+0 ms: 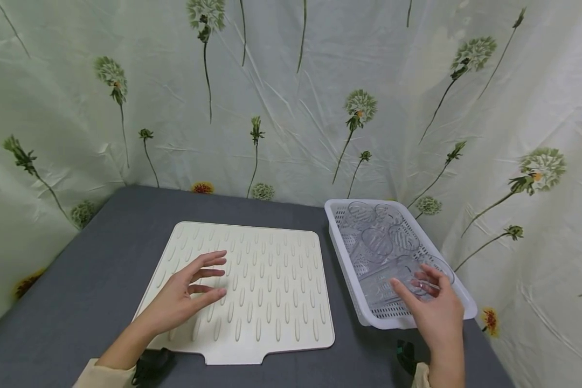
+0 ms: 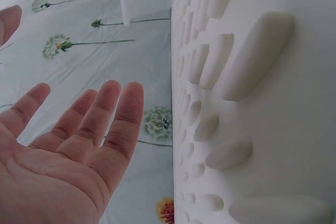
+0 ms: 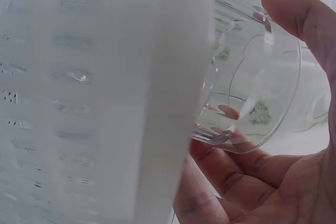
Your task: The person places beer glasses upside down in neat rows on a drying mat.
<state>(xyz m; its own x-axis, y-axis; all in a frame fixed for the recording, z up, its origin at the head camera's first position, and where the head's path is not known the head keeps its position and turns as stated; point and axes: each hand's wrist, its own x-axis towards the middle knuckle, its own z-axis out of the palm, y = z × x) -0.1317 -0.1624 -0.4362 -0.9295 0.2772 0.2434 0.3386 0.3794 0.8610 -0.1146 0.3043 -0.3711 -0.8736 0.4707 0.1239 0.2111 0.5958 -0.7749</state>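
My left hand [image 1: 184,296] is raised over a white studded mat [image 1: 267,345], its fingers spread and slightly bent with nothing between them. In the left wrist view, the palm and fingers [image 2: 122,129] show beside the rows of raised oval studs. At the right, my right hand [image 1: 438,307] reaches over the near end of a white plastic basket [image 1: 341,253]. Its thumb and curled fingers lie on opposite sides of a clear drinking glass [image 3: 252,72], close to its rim. Part of that glass is hidden behind the basket's wall [image 3: 157,98] in the right wrist view.
Several more clear glasses [image 1: 375,242] lie in the basket. Mat and basket stand on a dark grey tabletop [image 1: 77,291]. A floral curtain [image 1: 291,124] hangs behind and at both sides.
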